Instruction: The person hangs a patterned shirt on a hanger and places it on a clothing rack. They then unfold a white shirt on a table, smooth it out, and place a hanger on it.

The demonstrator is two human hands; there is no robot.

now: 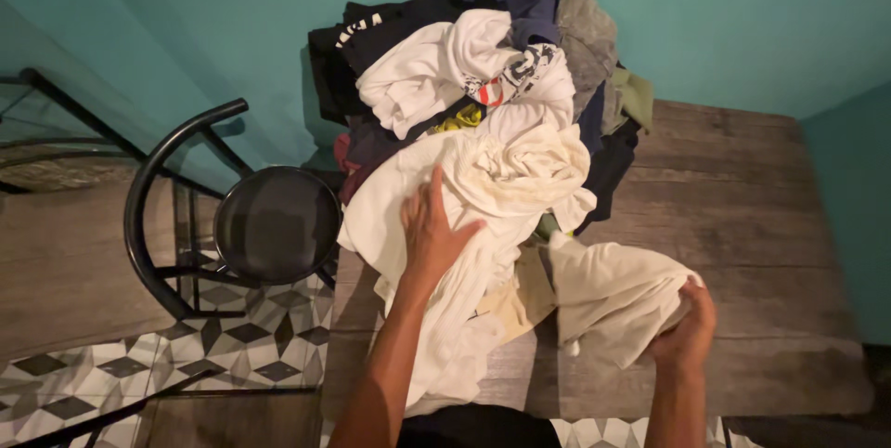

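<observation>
A tall heap of clothes point(483, 86) lies on a grey wooden table point(742, 216), with white, black, navy, grey and olive pieces mixed together. My left hand point(432, 230) rests flat, fingers spread, on a white garment point(501, 179) at the front of the heap. My right hand point(687, 323) is closed on a cream-white garment point(608, 295) that stretches from the heap toward the table's near right side.
A black metal chair point(269, 220) with a round seat stands left of the table against the teal wall point(742, 12). Below the chair is a patterned tile floor point(232, 346). Another wooden surface point(65, 262) lies at far left.
</observation>
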